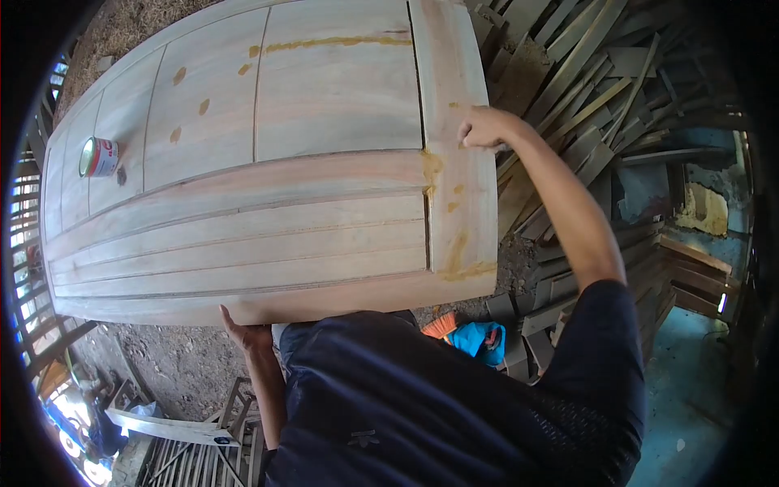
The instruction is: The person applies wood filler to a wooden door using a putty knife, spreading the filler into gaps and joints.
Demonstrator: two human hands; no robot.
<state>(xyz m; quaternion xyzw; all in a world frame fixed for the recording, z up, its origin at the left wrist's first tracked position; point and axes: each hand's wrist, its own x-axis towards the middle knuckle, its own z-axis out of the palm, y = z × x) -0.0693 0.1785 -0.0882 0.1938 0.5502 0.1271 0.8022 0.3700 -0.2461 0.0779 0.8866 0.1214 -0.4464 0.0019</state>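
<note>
A pale wooden door panel (341,105) with grooved sections stretches across the view in front of me. Yellowish-brown filler patches mark it in several spots, with a long streak near the far side. My right hand (484,128) is closed over the door's right end rail; anything inside its curled fingers is hidden. At the near edge, my left hand (241,331) grips the door with the thumb up against the edge and the other fingers out of sight below. A small can (104,157) with a red and white label stands on the door's left part.
Piled wooden offcuts (584,105) lie beyond the door's right end. Below its near edge are a blue bag or cloth (477,339) and an orange bristly thing (441,325). A slatted wooden frame (191,463) is at lower left, on bare soil (174,365).
</note>
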